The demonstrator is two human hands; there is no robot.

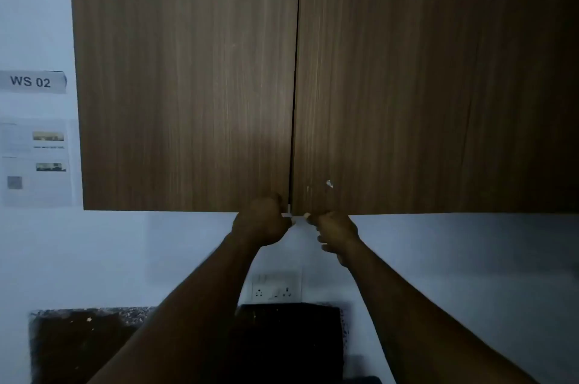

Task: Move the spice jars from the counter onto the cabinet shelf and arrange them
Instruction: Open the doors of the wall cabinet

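Note:
A wall cabinet with two brown wood-grain doors fills the upper view. Both the left door and the right door are closed, with a thin dark gap between them. My left hand grips the bottom inner corner of the left door. My right hand curls its fingers under the bottom inner corner of the right door. No spice jars are visible, and the shelf is hidden behind the doors.
A dark speckled counter lies low in view, partly behind my arms. A white socket plate sits on the wall below the cabinet. A "WS 02" label and a printed sheet hang on the left wall.

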